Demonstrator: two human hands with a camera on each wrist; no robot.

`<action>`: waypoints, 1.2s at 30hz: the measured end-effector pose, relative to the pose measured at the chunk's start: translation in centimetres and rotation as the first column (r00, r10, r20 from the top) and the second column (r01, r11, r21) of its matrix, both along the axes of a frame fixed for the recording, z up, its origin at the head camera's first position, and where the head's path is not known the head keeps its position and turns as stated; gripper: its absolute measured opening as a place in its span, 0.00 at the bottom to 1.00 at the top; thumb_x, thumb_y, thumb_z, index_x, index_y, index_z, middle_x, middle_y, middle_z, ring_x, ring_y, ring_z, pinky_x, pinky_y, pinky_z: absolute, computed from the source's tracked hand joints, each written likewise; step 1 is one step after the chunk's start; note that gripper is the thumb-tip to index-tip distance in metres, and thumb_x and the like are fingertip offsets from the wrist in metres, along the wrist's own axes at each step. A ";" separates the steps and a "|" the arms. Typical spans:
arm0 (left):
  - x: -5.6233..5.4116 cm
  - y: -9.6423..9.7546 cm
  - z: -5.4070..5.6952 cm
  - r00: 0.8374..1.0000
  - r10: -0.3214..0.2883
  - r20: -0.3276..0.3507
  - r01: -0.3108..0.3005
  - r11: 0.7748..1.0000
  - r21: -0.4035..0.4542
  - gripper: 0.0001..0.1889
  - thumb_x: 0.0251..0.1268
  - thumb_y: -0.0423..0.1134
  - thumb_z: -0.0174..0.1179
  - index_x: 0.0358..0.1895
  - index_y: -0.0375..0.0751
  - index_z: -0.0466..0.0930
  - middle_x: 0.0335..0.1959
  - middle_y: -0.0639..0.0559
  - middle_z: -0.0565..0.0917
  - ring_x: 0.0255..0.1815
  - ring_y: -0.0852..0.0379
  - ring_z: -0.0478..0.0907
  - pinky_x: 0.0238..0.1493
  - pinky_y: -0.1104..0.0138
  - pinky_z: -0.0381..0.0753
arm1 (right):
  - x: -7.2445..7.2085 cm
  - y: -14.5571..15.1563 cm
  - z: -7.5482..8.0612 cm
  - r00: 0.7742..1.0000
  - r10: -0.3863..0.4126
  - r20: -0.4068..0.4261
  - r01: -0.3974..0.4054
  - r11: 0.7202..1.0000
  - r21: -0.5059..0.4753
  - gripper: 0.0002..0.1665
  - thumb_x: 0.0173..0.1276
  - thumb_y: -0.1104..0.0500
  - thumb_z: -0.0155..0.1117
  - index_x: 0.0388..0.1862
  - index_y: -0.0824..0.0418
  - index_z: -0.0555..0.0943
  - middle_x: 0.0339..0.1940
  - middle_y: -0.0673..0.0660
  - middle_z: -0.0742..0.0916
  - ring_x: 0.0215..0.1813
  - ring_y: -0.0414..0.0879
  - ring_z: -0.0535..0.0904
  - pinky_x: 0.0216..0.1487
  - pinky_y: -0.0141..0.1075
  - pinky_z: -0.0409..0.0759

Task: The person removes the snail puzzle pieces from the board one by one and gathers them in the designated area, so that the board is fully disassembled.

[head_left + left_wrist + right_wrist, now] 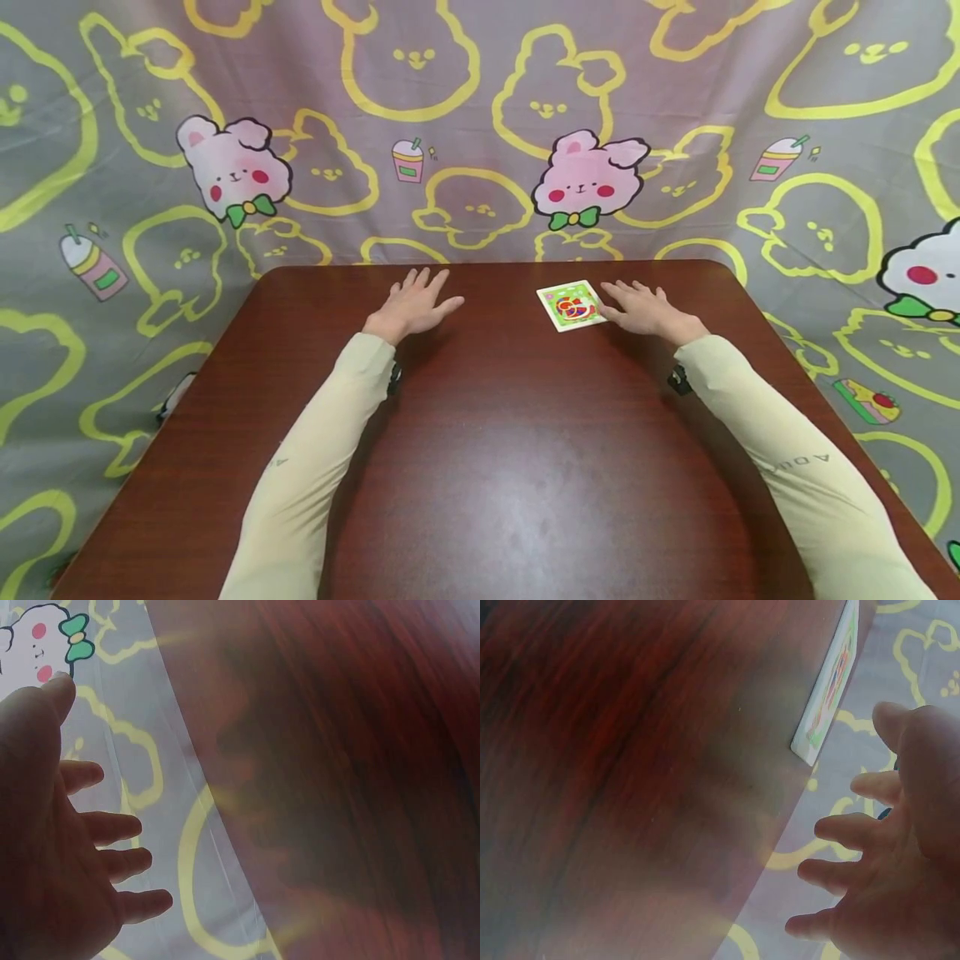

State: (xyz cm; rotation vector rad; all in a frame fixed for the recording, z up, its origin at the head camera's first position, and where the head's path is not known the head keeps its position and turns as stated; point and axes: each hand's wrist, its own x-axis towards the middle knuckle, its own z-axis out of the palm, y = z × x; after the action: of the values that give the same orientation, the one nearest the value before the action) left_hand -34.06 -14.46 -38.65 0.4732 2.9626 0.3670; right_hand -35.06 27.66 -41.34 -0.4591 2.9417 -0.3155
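A flat, square picture board [568, 302] with a white border and a green, red and blue picture lies near the table's far edge, right of the middle. My right hand [647, 310] is just to its right, thumb side toward it, and overlaps its right corner in the head view. In the right wrist view the board [829, 694] appears edge-on, apart from the fingers of that hand [900, 840]. Over the far left part of the table my left hand [412, 307] has its fingers spread. Nothing is held in the left hand [64, 847] or the right.
The dark reddish-brown wooden table [517, 467] has rounded far corners and a glossy patch of reflected light. Behind and beside it hangs a grey curtain [480, 200] printed with yellow outlines and pink rabbits. Both forearms, in pale sleeves, reach over the table with dark bands at the wrists.
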 end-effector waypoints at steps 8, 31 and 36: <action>0.0 2.7 -0.6 1.000 -0.019 0.018 0.018 1.000 0.025 0.42 0.71 0.71 0.36 0.80 0.52 0.44 0.80 0.38 0.49 0.81 0.38 0.42 0.78 0.41 0.47 | 0.0 -0.4 -0.3 1.000 0.007 0.015 -0.008 1.000 0.013 0.41 0.75 0.43 0.51 0.78 0.62 0.57 0.78 0.71 0.61 0.76 0.75 0.52 0.68 0.76 0.48; -0.2 9.1 -1.9 0.997 -0.071 0.011 0.071 0.997 0.011 0.39 0.72 0.68 0.40 0.78 0.49 0.52 0.77 0.39 0.58 0.79 0.39 0.53 0.75 0.46 0.60 | -0.1 -1.5 -0.5 0.997 0.030 0.069 -0.034 0.999 0.043 0.37 0.74 0.45 0.54 0.74 0.64 0.64 0.77 0.73 0.60 0.76 0.75 0.52 0.67 0.75 0.52; -0.2 10.3 -2.0 0.996 -0.083 0.015 0.083 0.997 -0.007 0.39 0.72 0.67 0.41 0.78 0.49 0.52 0.77 0.40 0.59 0.79 0.40 0.54 0.75 0.47 0.61 | -0.1 -1.5 -0.8 0.995 0.046 0.084 -0.049 0.998 0.039 0.35 0.74 0.47 0.55 0.73 0.64 0.65 0.77 0.73 0.60 0.76 0.74 0.52 0.68 0.75 0.50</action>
State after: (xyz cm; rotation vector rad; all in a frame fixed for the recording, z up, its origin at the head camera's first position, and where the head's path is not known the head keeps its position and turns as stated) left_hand -34.29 -4.16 -40.70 0.5879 2.9175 0.3483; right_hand -35.11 26.14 -42.17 -0.4968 2.8465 -0.2612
